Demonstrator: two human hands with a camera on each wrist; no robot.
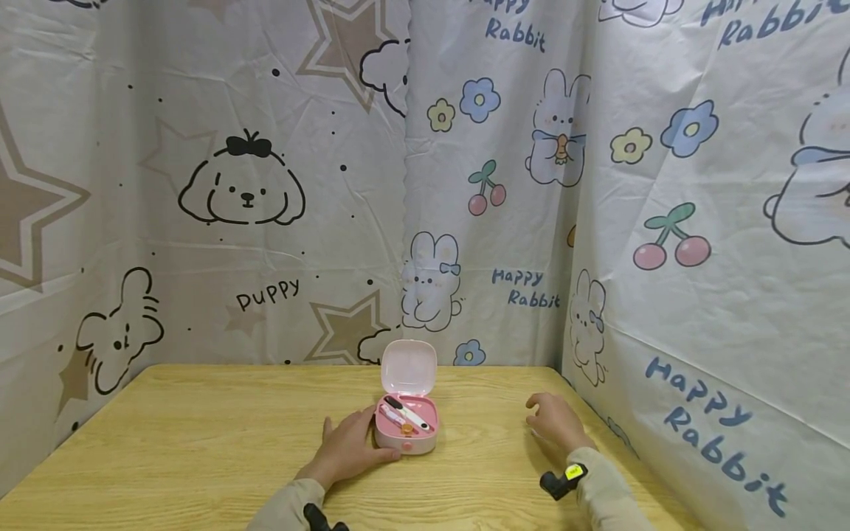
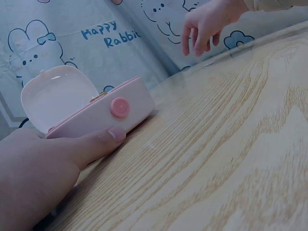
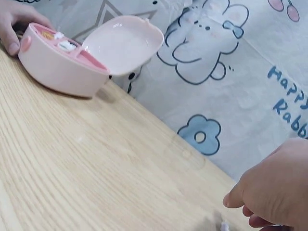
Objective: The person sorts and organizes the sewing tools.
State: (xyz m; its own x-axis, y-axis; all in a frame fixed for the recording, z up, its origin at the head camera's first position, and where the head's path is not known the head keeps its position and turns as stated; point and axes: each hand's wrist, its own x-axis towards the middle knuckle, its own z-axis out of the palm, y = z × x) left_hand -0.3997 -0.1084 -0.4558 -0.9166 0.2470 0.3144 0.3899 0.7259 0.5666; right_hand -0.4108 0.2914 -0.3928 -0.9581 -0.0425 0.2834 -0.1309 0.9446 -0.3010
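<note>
A small pink-and-white box (image 1: 406, 445) stands on the table with its lid (image 1: 409, 369) raised. My left hand (image 1: 348, 448) holds its left side, the thumb along the front wall near the round pink button (image 2: 120, 107) and the fingers round the side, partly hidden. Inside lie a slim white tool with a black end (image 1: 395, 402), pale pink and white pieces, and a small orange piece (image 1: 406, 428). Off to the box's right, my right hand (image 1: 556, 422) hovers low over the table, fingers loosely bent downward. Below its fingertips shows a small white tip (image 3: 224, 225), mostly hidden.
The wood-grain table (image 1: 232, 420) reaches back to a printed curtain (image 1: 265, 243) right behind the box. Another stretch of curtain (image 1: 664, 317) runs along the table's right edge, close to my right hand. Both sleeved wrists carry black cameras.
</note>
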